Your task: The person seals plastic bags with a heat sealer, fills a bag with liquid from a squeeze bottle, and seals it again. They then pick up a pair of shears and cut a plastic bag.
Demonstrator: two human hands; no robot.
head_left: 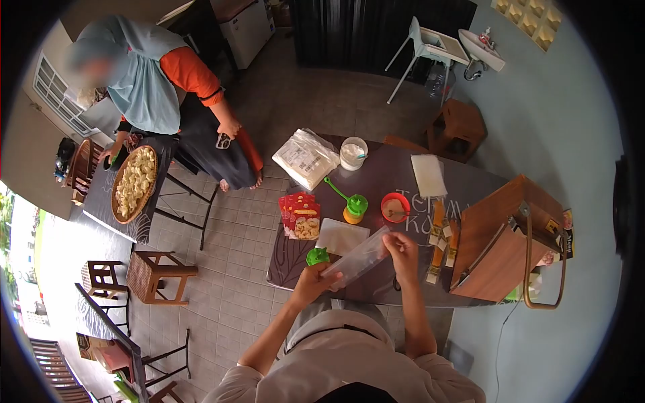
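Observation:
A clear plastic bag is stretched at a slant between my hands, above the near edge of the dark table. My left hand is closed round its lower left end. At the upper right end, the fingers of my right hand pinch the bag's edge. Just beyond my left hand is a small green object, partly hidden. Behind the bag lies a stack of clear plastic sheets, with red printed packets or labels beside it. A green-topped container and a red bowl stand farther back.
A white tub and plastic-wrapped packs sit at the table's far side. A wooden box stands right. Another person is at a side table with a round tray of pale food. Stools stand left.

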